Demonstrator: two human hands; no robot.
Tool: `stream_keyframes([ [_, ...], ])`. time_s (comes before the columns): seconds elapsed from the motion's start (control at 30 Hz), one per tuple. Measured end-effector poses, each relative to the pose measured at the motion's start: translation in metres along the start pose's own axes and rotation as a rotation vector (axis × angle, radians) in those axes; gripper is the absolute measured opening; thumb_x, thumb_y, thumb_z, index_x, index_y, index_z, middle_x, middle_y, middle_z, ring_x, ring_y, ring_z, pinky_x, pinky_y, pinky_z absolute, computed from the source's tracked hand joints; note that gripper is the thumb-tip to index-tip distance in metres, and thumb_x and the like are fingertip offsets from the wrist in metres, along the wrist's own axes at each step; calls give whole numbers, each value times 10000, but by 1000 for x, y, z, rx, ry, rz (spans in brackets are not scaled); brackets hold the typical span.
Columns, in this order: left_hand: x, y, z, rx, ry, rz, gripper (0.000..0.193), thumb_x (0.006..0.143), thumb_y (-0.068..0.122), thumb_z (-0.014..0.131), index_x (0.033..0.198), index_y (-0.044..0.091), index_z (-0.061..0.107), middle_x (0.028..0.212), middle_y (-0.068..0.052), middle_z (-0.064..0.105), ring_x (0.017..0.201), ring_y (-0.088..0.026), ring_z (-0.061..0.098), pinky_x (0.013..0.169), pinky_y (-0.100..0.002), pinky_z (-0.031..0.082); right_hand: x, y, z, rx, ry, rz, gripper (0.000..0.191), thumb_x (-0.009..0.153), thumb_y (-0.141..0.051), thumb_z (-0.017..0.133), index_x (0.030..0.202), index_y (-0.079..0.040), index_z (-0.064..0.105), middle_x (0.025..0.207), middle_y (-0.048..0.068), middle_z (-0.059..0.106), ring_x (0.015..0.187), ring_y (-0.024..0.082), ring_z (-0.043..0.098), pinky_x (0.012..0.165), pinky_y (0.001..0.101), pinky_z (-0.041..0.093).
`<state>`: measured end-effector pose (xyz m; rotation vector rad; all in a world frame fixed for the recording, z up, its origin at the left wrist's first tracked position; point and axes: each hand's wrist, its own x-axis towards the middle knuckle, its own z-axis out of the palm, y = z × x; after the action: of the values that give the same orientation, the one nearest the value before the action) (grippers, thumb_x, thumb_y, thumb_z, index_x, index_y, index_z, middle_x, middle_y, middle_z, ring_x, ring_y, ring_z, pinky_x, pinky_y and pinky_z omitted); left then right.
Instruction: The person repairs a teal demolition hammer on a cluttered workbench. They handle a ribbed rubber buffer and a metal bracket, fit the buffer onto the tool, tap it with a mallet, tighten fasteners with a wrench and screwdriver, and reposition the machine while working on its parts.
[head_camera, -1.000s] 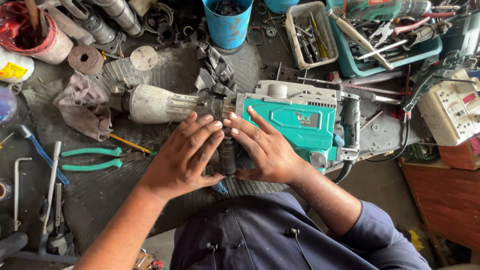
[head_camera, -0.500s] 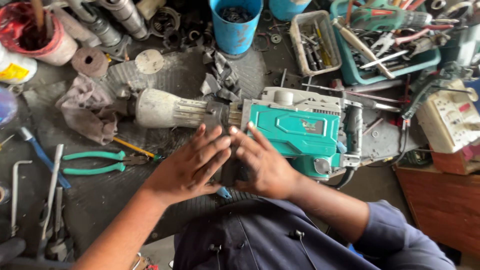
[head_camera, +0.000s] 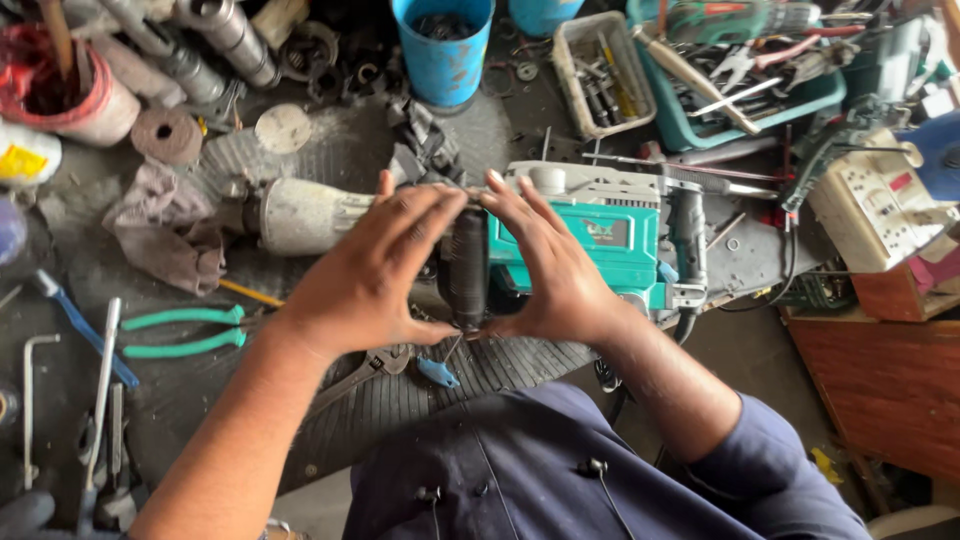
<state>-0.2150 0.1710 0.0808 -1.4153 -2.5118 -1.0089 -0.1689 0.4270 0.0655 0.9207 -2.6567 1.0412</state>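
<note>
Both hands are cupped on a black cylindrical side grip (head_camera: 466, 268) that juts from the front of a teal demolition hammer (head_camera: 590, 235); the left hand (head_camera: 365, 275) wraps it from the left, the right hand (head_camera: 555, 265) from the right, fingertips nearly meeting above it and thumbs meeting at its lower end. The step in hand looks like seating or turning that grip on the tool's neck; the next move probably calls for a firm twist with both palms while the body lies steady. The hammer lies on its side across the middle of the cluttered worktop (head_camera: 400, 400), its pale, dusty nose (head_camera: 310, 215) pointing left, its rear handle (head_camera: 685, 235) to the right; the casing is scuffed and grimy. Green-handled pliers (head_camera: 185, 332) lie well to the left.
</note>
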Motion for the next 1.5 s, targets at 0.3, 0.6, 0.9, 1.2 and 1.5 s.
stream_keyframes([
  [0.3, 28, -27, -7, -57, 40, -21, 1291, 467, 442, 1007, 1534, 62, 388, 1488, -195, 488, 1376, -393, 504, 1163, -481, 427, 25, 20, -15, 149, -15, 69, 1395, 562, -410, 1048, 1634, -58, 226, 1680, 172, 361, 1554, 350, 406, 1293, 450, 354],
  [0.6, 36, -31, -8, -77, 48, 13, 1260, 494, 480, 1012, 1509, 27, 419, 1446, -200, 517, 1341, -394, 553, 1140, -467, 473, 26, 32, 1, 327, -1, 63, 1390, 647, -298, 1044, 1669, -50, 136, 1649, 191, 303, 1590, 340, 358, 1353, 476, 343],
  [0.9, 33, -25, -7, -49, 9, 18, 1275, 510, 489, 1011, 1523, 26, 391, 1456, -213, 494, 1360, -401, 519, 1156, -474, 454, 15, 35, 10, 396, -6, 37, 1342, 700, -235, 1002, 1652, -56, 73, 1656, 191, 214, 1599, 335, 311, 1339, 483, 331],
  [1.2, -63, 6, 40, 44, 310, -59, 742, 860, 423, 852, 1422, 89, 501, 1391, -126, 551, 1334, -317, 520, 1153, -546, 402, -34, -13, 23, -82, 43, 141, 1399, 572, -192, 968, 1616, 4, 58, 1664, 211, 280, 1572, 421, 271, 1327, 587, 153],
  [1.5, -106, -24, 95, 342, 68, -326, 295, 831, 101, 774, 1106, 206, 785, 983, -35, 616, 958, -251, 608, 856, -415, 421, -95, -44, 95, -275, 254, 379, 1096, 731, -70, 871, 1590, 3, 194, 1601, 238, 359, 1545, 449, 292, 1291, 584, 229],
])
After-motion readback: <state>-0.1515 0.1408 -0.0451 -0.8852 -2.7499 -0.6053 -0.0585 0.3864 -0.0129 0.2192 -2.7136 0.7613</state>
